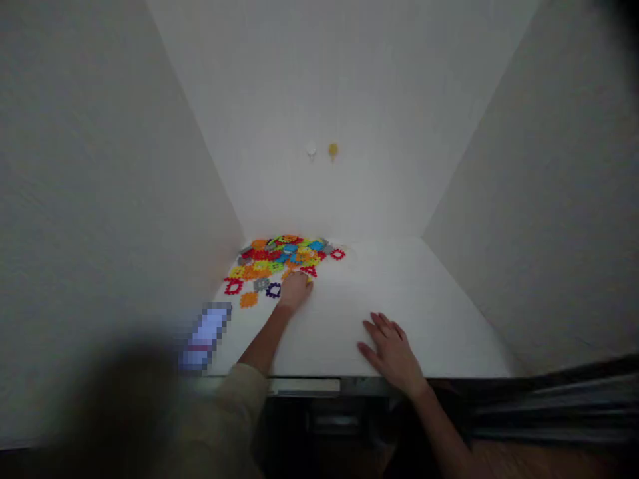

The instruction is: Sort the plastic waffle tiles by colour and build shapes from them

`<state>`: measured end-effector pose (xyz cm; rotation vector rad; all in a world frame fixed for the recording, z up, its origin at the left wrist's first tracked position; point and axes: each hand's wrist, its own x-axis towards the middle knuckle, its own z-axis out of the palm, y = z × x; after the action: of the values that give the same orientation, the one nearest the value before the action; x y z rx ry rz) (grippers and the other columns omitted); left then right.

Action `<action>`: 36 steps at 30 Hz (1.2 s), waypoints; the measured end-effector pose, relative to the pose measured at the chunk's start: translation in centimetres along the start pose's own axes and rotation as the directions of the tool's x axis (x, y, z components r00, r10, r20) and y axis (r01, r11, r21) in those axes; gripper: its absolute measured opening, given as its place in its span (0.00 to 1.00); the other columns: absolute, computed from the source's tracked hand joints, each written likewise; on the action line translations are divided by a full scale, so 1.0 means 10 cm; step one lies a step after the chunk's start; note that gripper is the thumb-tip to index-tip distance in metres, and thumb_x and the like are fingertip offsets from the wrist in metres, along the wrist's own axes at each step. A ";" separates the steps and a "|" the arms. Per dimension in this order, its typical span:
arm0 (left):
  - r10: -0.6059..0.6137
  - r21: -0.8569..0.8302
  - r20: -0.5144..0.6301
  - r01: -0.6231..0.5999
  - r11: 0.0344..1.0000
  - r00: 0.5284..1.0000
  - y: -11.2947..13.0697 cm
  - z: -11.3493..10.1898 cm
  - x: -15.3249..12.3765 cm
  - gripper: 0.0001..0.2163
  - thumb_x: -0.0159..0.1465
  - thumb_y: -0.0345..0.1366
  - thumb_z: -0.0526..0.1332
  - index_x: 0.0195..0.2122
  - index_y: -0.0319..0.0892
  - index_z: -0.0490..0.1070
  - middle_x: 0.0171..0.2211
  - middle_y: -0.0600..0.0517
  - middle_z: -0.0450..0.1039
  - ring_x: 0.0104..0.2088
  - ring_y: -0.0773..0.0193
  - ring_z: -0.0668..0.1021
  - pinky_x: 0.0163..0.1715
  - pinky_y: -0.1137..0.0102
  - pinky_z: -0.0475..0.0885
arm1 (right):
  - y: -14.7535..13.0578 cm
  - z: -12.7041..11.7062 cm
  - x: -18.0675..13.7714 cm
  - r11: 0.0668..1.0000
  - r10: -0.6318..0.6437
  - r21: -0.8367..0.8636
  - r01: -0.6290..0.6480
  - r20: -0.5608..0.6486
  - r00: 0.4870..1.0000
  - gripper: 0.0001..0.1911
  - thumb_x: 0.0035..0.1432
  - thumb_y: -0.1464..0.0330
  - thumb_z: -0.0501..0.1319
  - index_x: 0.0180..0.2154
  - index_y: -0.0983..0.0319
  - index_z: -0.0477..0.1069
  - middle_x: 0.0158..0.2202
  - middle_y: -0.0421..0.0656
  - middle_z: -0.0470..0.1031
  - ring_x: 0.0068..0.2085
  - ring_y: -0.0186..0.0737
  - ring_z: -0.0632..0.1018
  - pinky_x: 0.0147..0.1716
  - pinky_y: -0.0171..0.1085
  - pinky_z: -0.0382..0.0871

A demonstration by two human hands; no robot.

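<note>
My left hand (295, 291) reaches to the near right edge of a pile of flat, toothed plastic building pieces (279, 256). Its fingers are curled down, and a bit of a yellow building piece (309, 282) shows at the fingertips. Just beyond them lies a red triangular piece (310, 271). A dark blue square frame piece (273, 290) is close by on the left. My right hand (392, 349) rests near the table's front edge, fingers spread and holding nothing.
The white table (399, 279) has pale walls on its left, right and far sides. A phone (206, 338), blurred out, lies at the front left. Two small hooks, one white (311, 152) and one yellow (333, 150), are on the far wall.
</note>
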<state>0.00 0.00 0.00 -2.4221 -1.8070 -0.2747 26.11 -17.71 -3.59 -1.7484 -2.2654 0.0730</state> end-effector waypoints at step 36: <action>0.397 -0.457 -0.084 -0.389 0.800 0.914 1.08 0.27 -0.20 0.23 0.58 0.56 0.56 0.44 0.45 0.75 0.45 0.47 0.73 0.46 0.56 0.72 0.49 0.62 0.65 | 0.68 0.07 0.80 0.952 -0.172 0.238 0.193 -0.106 0.979 0.17 0.60 0.63 0.55 0.49 0.60 0.72 0.50 0.47 0.74 0.55 0.47 0.71 0.55 0.49 0.65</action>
<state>10.02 -4.47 -2.84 -3.0545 -1.2926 -0.7208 30.55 -8.20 -4.15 -1.3855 -2.2363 0.2303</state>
